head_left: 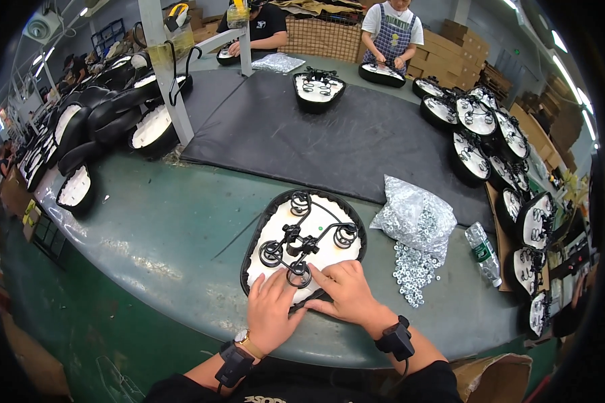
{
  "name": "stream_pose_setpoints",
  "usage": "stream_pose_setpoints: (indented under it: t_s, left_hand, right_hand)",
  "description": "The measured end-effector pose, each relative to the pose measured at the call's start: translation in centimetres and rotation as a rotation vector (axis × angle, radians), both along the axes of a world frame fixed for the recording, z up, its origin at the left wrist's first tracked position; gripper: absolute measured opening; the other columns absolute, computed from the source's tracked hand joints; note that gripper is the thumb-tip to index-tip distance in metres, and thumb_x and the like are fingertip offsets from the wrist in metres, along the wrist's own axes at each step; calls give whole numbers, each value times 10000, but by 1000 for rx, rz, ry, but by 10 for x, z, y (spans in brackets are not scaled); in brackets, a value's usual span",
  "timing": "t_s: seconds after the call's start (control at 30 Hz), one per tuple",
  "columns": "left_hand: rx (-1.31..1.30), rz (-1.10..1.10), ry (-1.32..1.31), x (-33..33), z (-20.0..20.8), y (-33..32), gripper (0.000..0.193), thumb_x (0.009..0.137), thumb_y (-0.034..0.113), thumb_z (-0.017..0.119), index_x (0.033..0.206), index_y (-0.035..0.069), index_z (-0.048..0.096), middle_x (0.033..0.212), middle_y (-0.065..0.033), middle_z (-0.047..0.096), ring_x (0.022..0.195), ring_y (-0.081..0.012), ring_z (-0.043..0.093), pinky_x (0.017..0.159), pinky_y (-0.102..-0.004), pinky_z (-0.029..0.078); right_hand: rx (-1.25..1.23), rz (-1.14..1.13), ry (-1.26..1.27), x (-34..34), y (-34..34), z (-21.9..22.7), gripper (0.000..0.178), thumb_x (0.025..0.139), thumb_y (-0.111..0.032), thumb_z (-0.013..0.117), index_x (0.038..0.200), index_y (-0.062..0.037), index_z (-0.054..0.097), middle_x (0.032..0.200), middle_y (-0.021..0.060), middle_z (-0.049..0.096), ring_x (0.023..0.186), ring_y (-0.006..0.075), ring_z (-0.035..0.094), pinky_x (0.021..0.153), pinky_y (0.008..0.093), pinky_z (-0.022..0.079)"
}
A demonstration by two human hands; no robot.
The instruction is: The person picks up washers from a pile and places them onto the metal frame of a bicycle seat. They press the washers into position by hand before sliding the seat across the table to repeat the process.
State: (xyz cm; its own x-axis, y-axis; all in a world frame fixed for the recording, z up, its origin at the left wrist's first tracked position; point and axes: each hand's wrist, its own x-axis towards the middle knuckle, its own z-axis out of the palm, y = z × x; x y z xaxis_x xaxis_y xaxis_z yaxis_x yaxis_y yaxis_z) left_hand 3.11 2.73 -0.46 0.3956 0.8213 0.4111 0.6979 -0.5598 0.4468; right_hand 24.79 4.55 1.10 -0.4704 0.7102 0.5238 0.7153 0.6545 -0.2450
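Observation:
A bicycle saddle (259,258) lies upside down on the green table in front of me, its black cover edge around a white base. A black wire spring frame (309,246) with several coils and a clamp sits on the base. My left hand (273,310) is at the saddle's near end, fingers bent over the base beside the nearest coil, thumb by the rim. From the right, my right hand (348,293) holds the same end, index finger against that coil and thumb at the rim. Any small part under the fingertips is hidden.
Loose metal nuts (413,272) spill from a clear plastic bag (417,215) to the right, near a water bottle (484,254). Saddles with springs (476,115) are piled at far right, bare ones (74,188) at left. A black mat (249,134) and a post (171,87) stand beyond; two people work opposite.

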Motion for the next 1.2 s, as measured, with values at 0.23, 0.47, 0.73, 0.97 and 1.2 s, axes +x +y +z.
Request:
stream_pose_setpoints:
  t_s: [0.23,0.47,0.73,0.97,1.2]
  left_hand:
    - [-49,23,-21,0,1,-1,701,747,224,834,1392,119,582,1360,-159,607,1353,-315,524,1186,-541,268]
    - [-15,30,-1,5,6,-1,647,761,256,824,1359,124,614,1350,-131,609,1330,-303,530,1163,-527,281]
    - [-10,22,26,1,1,2,684,765,271,825,1367,45,589,1372,-166,591,1339,-316,516,1176,-556,271]
    - [19,-5,20,-4,-2,5,723,750,267,831,1365,-10,568,1351,-201,604,1334,-335,531,1199,-563,263]
    - [7,-203,-51,-31,0,10,695,728,251,881,1325,38,596,1329,-218,582,1290,-409,529,1149,-568,345]
  right_hand:
    - [-14,9,4,-2,-3,-2,518,795,-535,790,1123,-135,757,948,-6,588,891,194,555,839,399,380]
    - [-12,53,-31,-3,-3,-6,484,794,-489,787,1088,-106,752,927,-4,573,878,202,555,835,387,389]
    - [-5,78,123,-5,-7,-12,450,786,-426,817,1074,-88,747,949,12,584,894,220,554,840,382,400]
    - [-67,42,162,-5,-7,-12,424,735,-390,883,1056,-137,772,970,12,585,881,218,540,834,389,390]
    - [-63,50,243,-3,-29,3,259,797,-246,844,1026,-153,766,1023,35,634,1008,248,608,960,420,441]
